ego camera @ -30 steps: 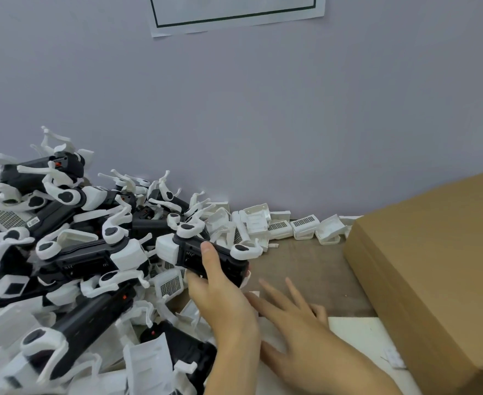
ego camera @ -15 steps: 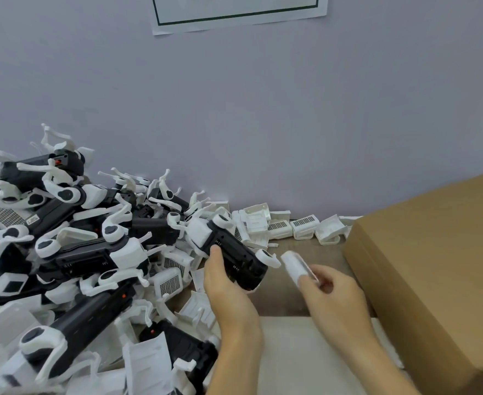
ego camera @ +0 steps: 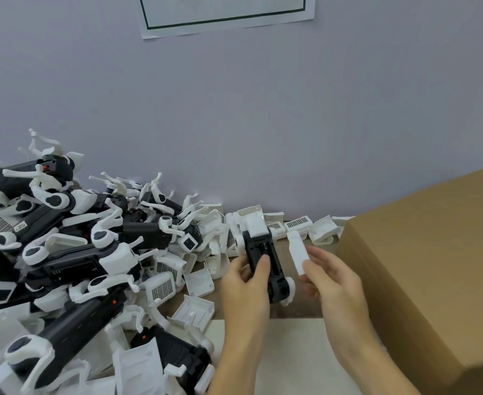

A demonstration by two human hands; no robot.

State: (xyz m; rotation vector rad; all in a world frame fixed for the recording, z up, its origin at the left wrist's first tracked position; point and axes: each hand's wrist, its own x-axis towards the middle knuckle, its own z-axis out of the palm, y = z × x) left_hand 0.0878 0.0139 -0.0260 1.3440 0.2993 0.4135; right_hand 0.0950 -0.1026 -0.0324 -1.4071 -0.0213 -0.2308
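L hand [ego camera: 244, 283] grips a black drone [ego camera: 263, 258] round its middle, thumb laid across the top, fingers curled under. The drone is held off the table [ego camera: 300, 309], pointing lengthwise away from the person, w/ its white end far and an open recess facing up. R hand [ego camera: 331, 280] pinches a white piece [ego camera: 298, 253] by its near end, thumb vs. fingertips; the far end points toward the wall [ego camera: 263, 124]. The piece sits just right of the drone, approx. parallel, w/ a narrow gap btwn them, not touching. The hands are close together, wrists over a pale sheet [ego camera: 291, 352].

Left of L hand is a big pile [ego camera: 72, 252] of black-and-white drones, white arms sticking up, heaped vs. the wall. Loose white shells [ego camera: 197, 307] lie just left of L hand, some w/ grille faces. More form a row [ego camera: 297, 223] beyond both hands along the wall. Right of R hand, near but apart, is a closed cardboard box [ego camera: 420, 266]. High above the hands hangs a paper [ego camera: 226, 15] w/ a dark border; text not legible.
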